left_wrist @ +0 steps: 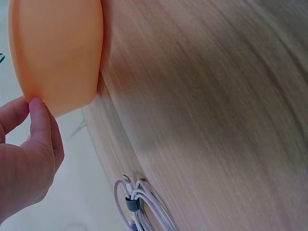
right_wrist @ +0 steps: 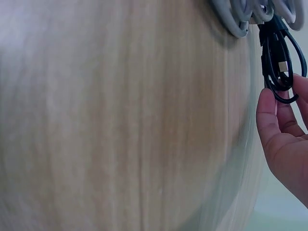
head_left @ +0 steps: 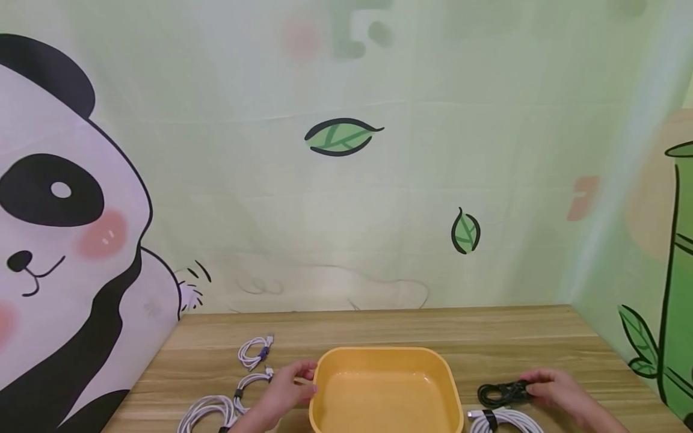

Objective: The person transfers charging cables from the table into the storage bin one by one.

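From where I stand, the head view shows both hands at work over a wooden table [head_left: 487, 331], with a yellow tray [head_left: 384, 359] between them. The left hand [head_left: 287, 388] is at the tray's left edge, thumb and forefinger bent against it. Left of that lie 3 white coils: a small coil with a blue tie [head_left: 263, 353], a coil with a dark tie [head_left: 238, 393], and a larger coil [head_left: 206, 403] nearer the person. On the tray's right, the right hand [head_left: 560, 391] has its fingers on the black cable [head_left: 509, 392], which sits just beyond a thick white coil [head_left: 506, 417], outside the tray. Turning to the left wrist view, the thumb and forefinger meet at the tray's rim and seem to pinch it lightly; 1 white bundle shows lower down, apart from the hand. In the right wrist view, the thumb and fingers close about the end of the looped black cable, a metal plug showing among its loops, with the thick coil close by; whether the cable is off the wood, I can't tell. I'd judge the step in hand to be taking hold of the black cable while the tray is steadied. The next move seems to call for a firm pinch on all the loops, keeping them from snagging the white coil.
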The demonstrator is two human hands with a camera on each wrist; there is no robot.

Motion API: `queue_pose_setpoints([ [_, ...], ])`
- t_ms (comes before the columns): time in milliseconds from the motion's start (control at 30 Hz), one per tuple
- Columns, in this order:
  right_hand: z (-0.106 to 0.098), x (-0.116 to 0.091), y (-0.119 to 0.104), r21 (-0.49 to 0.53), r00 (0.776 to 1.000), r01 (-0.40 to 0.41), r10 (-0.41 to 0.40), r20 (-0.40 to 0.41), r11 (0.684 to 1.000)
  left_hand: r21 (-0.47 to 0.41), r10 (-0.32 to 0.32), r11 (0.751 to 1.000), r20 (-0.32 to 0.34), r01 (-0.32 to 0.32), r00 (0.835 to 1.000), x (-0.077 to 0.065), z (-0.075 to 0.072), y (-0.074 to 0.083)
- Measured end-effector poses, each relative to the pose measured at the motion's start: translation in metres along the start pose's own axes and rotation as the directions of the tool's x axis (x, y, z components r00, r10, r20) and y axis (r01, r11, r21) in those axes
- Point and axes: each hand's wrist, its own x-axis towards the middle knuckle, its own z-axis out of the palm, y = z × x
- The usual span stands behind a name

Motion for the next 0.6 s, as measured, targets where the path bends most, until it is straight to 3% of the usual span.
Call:
queue_pose_setpoints([
  [133,0.0009,-0.0006,-0.0005,0.061,1.000,-0.009,0.008,0.004,0.998,0.003,-0.010,1.000,0.001,0.010,1.000,0.0004,-0.0003,0.0006],
  [600,0.0009,-0.0029,-0.0095,0.109,0.998,-0.041,0.045,-0.039,0.993,0.007,0.021,1.000,-0.001,-0.021,1.000,-0.0003,0.0002,-0.0005],
])
